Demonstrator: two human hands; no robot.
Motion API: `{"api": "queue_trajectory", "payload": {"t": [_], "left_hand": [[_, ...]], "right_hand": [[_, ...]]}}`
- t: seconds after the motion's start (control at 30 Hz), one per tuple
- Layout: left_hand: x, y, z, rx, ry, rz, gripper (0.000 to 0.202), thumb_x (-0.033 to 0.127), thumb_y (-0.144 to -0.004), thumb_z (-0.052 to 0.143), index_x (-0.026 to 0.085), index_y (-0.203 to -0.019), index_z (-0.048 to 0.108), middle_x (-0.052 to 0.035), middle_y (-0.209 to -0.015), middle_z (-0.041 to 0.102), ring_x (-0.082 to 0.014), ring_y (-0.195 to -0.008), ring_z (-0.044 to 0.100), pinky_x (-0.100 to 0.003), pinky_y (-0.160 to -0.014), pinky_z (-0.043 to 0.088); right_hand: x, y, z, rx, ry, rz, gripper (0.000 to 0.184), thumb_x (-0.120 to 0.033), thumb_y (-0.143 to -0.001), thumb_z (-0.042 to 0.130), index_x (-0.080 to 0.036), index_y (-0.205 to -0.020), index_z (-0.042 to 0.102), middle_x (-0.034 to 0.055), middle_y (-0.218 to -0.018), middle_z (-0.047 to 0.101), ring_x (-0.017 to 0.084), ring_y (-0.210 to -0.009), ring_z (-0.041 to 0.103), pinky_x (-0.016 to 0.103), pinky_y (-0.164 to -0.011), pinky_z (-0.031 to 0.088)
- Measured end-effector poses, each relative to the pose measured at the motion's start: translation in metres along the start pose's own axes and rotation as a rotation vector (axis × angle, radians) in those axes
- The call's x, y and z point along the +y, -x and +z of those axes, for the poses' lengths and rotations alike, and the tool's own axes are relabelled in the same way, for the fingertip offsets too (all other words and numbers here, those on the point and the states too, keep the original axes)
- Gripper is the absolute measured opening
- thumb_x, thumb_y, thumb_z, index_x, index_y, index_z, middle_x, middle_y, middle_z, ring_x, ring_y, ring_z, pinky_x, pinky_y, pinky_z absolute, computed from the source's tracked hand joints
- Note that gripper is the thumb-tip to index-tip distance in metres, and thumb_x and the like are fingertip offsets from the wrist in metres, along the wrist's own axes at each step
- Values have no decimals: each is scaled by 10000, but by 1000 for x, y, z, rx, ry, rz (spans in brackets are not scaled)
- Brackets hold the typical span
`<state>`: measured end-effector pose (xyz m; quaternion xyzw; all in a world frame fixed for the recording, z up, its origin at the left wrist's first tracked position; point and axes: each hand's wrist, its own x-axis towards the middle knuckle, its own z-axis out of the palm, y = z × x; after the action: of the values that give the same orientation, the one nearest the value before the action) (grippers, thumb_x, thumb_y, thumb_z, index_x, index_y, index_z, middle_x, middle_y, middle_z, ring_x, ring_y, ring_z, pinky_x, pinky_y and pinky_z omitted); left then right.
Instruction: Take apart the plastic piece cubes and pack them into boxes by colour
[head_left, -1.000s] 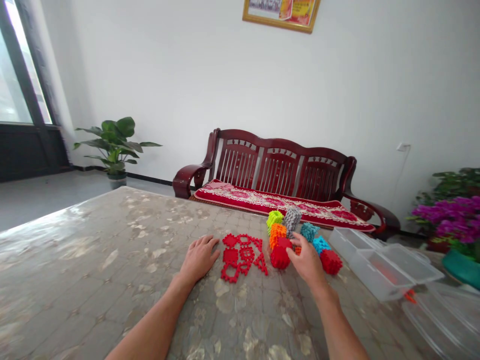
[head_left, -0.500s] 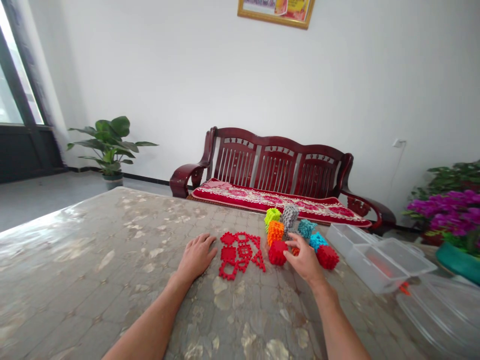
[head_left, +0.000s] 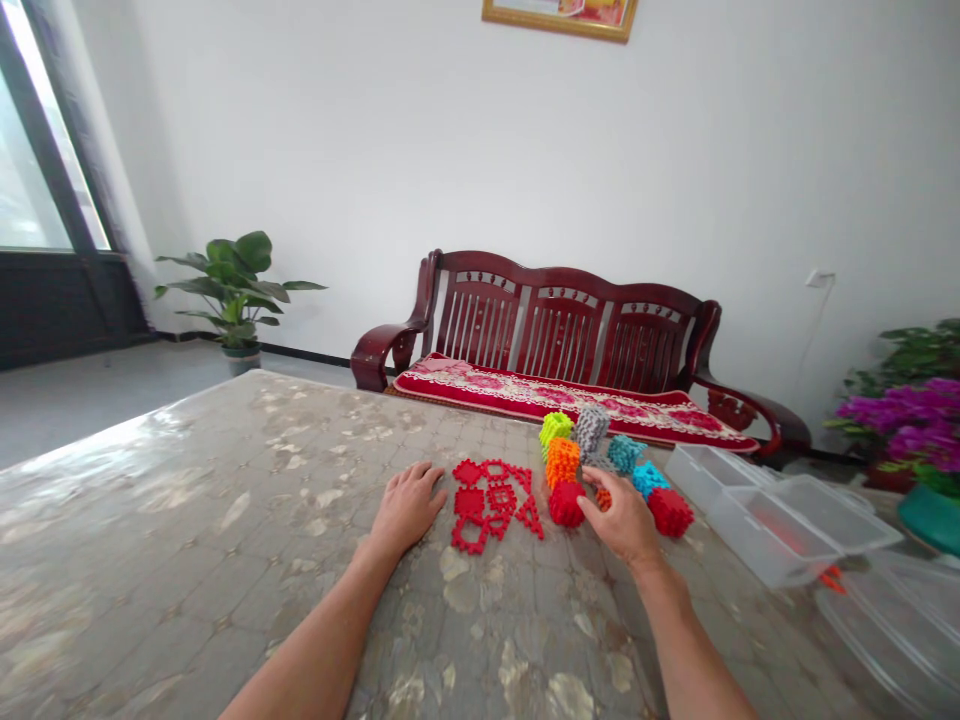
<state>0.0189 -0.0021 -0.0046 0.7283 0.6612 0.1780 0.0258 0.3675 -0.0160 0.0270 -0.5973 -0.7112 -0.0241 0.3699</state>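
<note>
My left hand [head_left: 409,505] lies palm down on the table, fingers stretched out and holding nothing. Just right of it, flat red plastic tiles [head_left: 499,497] with toothed edges are laid out in rows, some solid and some with cut-out shapes. My right hand [head_left: 621,517] is beside a stack of red toothed tiles [head_left: 565,504], its thumb at the stack's right side and its fingers apart. Around it stand an orange stack [head_left: 562,462], a lime-green stack [head_left: 555,428], a grey stack [head_left: 592,432], a teal stack [head_left: 625,453], a blue stack [head_left: 649,480] and another red stack [head_left: 670,512].
A clear plastic box [head_left: 780,530] stands at the right, its clear lid [head_left: 892,620] in front. Small orange-red pieces [head_left: 832,578] lie beside the box. Beyond the patterned table [head_left: 247,520] is a wooden bench [head_left: 562,330]. Purple flowers [head_left: 900,420] are at far right.
The whole view has shifted slightly, moving everything a little to the right in the picture. Both hands keep nearly the same places beside the tiles and stacks.
</note>
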Motion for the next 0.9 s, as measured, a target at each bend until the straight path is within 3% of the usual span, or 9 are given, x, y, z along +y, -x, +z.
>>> {"api": "queue_trajectory", "payload": {"t": [0.13,0.3,0.43,0.63,0.9], "left_hand": [[1,0,2,10,-2,-1,374,327,-936,507,270,-1294,598,-83,-1416,557,-259,-1303,515,-407,-1101,363],[4,4,-1,30,-3,6,364,304,-936,506,266,-1286,599,-80,-1405,560,-259,-1289,522,-407,-1095,369],[4,6,-4,44,-1,13,364,292,-939,499,254,-1287,597,-82,-1388,571,-248,-1274,530,-393,-1089,375],[4,6,-3,51,4,7,361,273,-938,497,258,-1282,603,-78,-1378,579,-248,-1270,533,-395,-1080,385],[5,5,-4,47,14,7,344,256,-932,508,256,-1257,619,-73,-1372,586,-247,-1258,543,-399,-1075,391]], "right_hand": [[-34,-3,11,-30,-40,-17,323,-287,-827,549,-205,-1106,692,75,-1081,733,230,-1012,646,372,-937,483],[-103,-18,50,-297,-50,-108,296,-219,-856,554,-251,-1112,701,33,-1146,724,192,-1101,620,310,-982,443],[-140,-41,85,-441,147,-146,335,-294,-899,551,-247,-1213,656,44,-1207,704,196,-1155,588,295,-981,423],[-159,-59,117,-516,271,-164,306,-356,-826,630,-182,-1066,708,129,-1065,738,288,-1101,609,370,-934,445],[-158,-58,121,-542,269,-200,280,-225,-902,496,-173,-1112,674,159,-1077,728,269,-1090,645,362,-950,449]]}}
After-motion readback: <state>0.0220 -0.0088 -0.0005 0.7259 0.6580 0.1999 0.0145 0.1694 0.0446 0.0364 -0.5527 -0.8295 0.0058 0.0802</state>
